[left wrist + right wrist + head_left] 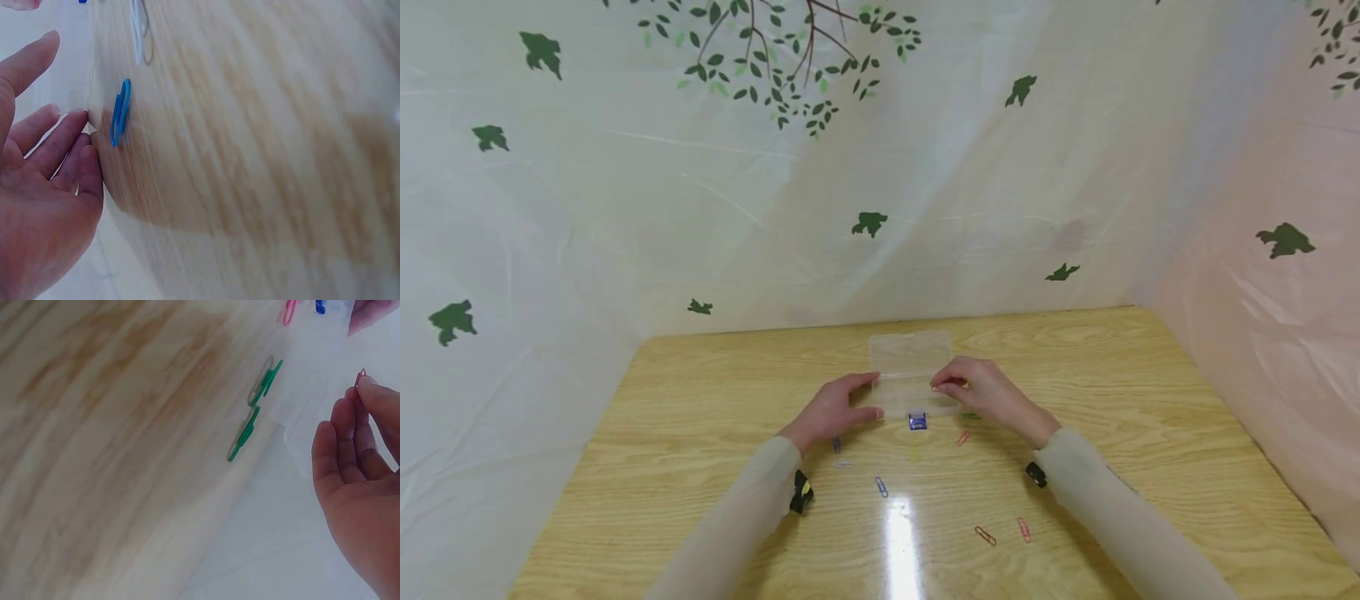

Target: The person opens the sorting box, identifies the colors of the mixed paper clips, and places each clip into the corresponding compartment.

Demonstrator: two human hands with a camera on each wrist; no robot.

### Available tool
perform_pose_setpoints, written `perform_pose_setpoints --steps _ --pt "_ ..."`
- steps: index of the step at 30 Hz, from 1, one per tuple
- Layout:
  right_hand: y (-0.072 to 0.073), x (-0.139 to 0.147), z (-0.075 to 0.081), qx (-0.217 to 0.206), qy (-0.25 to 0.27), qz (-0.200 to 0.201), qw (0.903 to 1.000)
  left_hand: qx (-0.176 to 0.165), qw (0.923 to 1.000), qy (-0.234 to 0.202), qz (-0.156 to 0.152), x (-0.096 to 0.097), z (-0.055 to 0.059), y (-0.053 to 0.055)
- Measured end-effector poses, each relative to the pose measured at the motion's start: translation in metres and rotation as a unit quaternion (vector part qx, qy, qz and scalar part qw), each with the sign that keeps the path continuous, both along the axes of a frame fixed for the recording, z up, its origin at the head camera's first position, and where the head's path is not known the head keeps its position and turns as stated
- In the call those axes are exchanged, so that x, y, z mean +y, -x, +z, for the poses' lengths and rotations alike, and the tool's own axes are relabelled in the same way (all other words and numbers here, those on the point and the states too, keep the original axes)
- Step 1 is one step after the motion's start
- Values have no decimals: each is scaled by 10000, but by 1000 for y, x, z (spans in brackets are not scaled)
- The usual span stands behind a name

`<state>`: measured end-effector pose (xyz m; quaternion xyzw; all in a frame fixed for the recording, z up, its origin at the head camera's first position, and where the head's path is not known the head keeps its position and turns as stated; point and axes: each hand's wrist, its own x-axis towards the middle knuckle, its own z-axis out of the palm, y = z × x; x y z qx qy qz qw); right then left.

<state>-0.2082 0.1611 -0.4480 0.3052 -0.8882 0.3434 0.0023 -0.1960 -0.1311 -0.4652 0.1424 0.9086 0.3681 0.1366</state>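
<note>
A clear plastic box [904, 398] lies on the table with its lid [910, 352] swung back and a blue latch [917, 421] at its front. My left hand [831, 410] holds the box's left end, thumb near the front corner and index finger near the back one. Over the right part of the box, my right hand [992, 398] pinches a small red paper clip [359, 381] between thumb and fingertips. Two green paper clips [244, 434] rest on the table near the right hand. Close to the left hand lies a blue paper clip [120, 112].
Scattered in front of the box are a pink clip [964, 437], a yellow clip [915, 452], a white clip [843, 465] and another blue clip [882, 487]. Nearer me lie a dark red clip [985, 535] and another pink clip [1024, 529]. White sheeting [737, 242] surrounds the wooden table [700, 400].
</note>
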Motion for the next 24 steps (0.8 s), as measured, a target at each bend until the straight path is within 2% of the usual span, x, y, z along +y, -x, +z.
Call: perform_pose_setpoints --steps 24 --pt "-1 2 -5 3 -367 65 9993 -74 9999 89 96 3 3 -4"
